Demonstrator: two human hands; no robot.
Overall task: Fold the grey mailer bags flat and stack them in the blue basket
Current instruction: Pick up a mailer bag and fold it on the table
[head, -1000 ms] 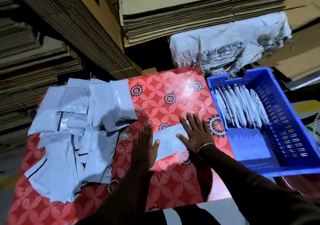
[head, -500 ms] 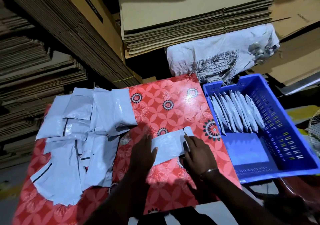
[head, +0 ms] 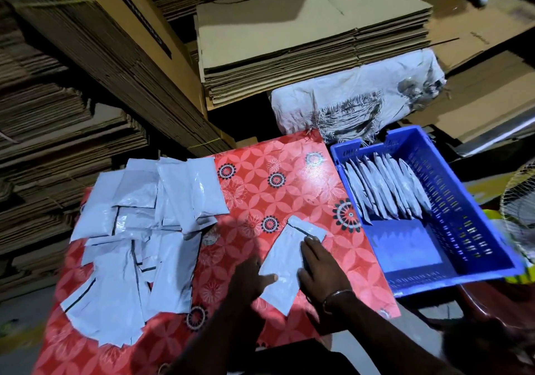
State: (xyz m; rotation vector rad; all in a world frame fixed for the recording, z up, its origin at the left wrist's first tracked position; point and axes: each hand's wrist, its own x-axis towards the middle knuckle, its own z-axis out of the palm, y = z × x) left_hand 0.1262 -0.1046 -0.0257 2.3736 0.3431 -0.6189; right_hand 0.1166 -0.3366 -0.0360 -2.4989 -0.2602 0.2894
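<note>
One folded grey mailer bag [head: 285, 262] lies slantwise on the red flowered table top [head: 260, 189]. My left hand [head: 249, 280] rests at its left edge, thumb touching the bag. My right hand [head: 321, 270] lies over the bag's right edge with fingers stretched onto it. A loose pile of unfolded grey mailer bags [head: 139, 230] covers the table's left half. The blue basket [head: 451, 283] stands to the right of the table. Several folded bags [head: 385, 192] stand on edge in a row in its far half.
Stacks of flat cardboard [head: 312, 45] rise behind and to the left of the table. A white woven sack [head: 356, 99] lies just behind the basket. A fan grille [head: 521, 209] shows at the right edge.
The bag lay crosswise under both flat hands; it is now narrower and turned slantwise. My right hand has moved from its far end to its right edge.
</note>
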